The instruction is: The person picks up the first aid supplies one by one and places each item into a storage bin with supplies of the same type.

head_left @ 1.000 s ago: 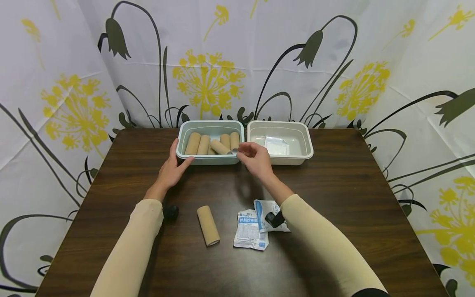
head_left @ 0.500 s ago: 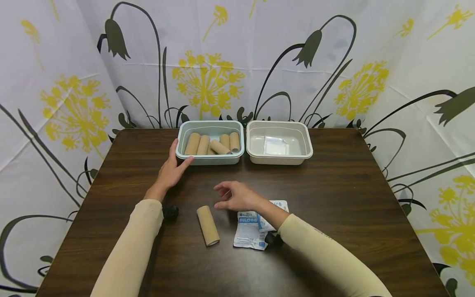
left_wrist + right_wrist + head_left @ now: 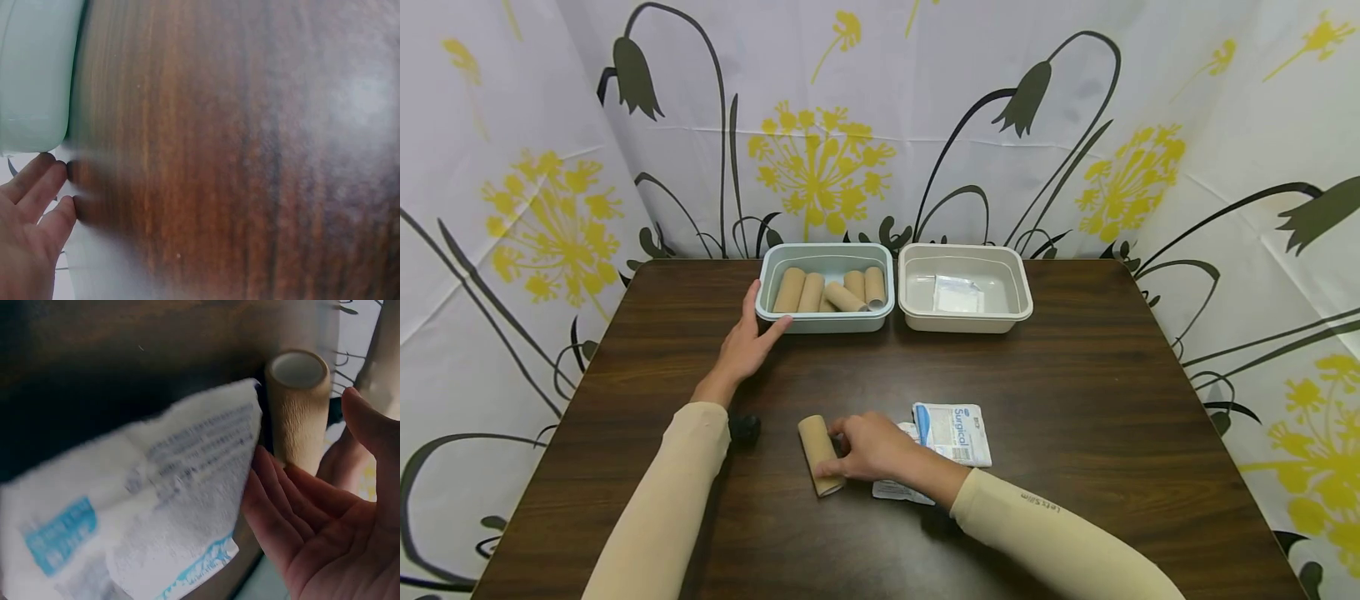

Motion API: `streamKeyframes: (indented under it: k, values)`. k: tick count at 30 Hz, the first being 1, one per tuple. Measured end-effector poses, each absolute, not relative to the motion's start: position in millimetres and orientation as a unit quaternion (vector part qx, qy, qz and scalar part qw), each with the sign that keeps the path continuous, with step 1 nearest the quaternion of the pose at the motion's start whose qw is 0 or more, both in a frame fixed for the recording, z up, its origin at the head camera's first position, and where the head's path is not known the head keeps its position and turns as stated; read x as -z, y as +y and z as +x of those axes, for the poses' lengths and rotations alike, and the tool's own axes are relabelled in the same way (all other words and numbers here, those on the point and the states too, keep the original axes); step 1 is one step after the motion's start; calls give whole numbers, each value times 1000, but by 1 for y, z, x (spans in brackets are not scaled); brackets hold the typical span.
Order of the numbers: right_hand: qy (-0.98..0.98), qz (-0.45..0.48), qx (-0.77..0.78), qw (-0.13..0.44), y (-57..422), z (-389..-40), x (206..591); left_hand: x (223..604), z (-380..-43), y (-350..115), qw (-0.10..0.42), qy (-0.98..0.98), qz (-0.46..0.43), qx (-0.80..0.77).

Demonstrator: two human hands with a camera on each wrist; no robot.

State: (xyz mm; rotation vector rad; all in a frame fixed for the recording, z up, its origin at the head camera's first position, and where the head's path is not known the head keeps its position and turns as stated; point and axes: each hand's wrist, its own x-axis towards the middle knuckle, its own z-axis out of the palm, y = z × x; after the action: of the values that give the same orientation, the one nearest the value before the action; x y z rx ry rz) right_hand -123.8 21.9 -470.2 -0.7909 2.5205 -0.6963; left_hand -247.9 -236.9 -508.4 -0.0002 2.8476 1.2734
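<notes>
At the near left corner of the pale blue bin (image 3: 823, 323), my left hand (image 3: 741, 346) rests with thumb and fingers spread, touching or nearly touching its side. In the left wrist view, the fingers (image 3: 40, 187) lie by the bin's corner (image 3: 34, 75). My right hand (image 3: 872, 450) is at a loose cardboard tube (image 3: 818, 450) on the table, thumb over its near end and fingers along its right side. The right wrist view shows the hand (image 3: 325, 519) around the tube (image 3: 299, 419), thumb apart from it. Beneath that hand lie two gauze packets, one (image 3: 955, 433) overlapping the other (image 3: 904, 492).
Several cardboard tubes (image 3: 790, 290) lie inside the pale blue bin. Right of it stands a cream bin (image 3: 966, 323) holding a white packet (image 3: 957, 295). Behind the dark wooden table (image 3: 1075, 375) hangs a flowered curtain (image 3: 925, 167).
My right hand has left the blue bin's right end, coming toward me and left to the loose tube. My left hand stays put. The bins and packets have not moved.
</notes>
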Motion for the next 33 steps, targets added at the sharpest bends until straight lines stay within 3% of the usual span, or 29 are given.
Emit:
streamKeyframes:
  k: [13, 22, 33]
  values:
    - [914, -283, 245, 159, 21, -117, 479, 510, -249, -237, 14, 912, -2, -410]
    - [889, -224, 332, 223, 23, -116, 481, 509, -250, -237, 11, 912, 2, -411]
    - [834, -217, 423, 279, 29, -116, 486, 510, -249, -238, 13, 911, 1, -413]
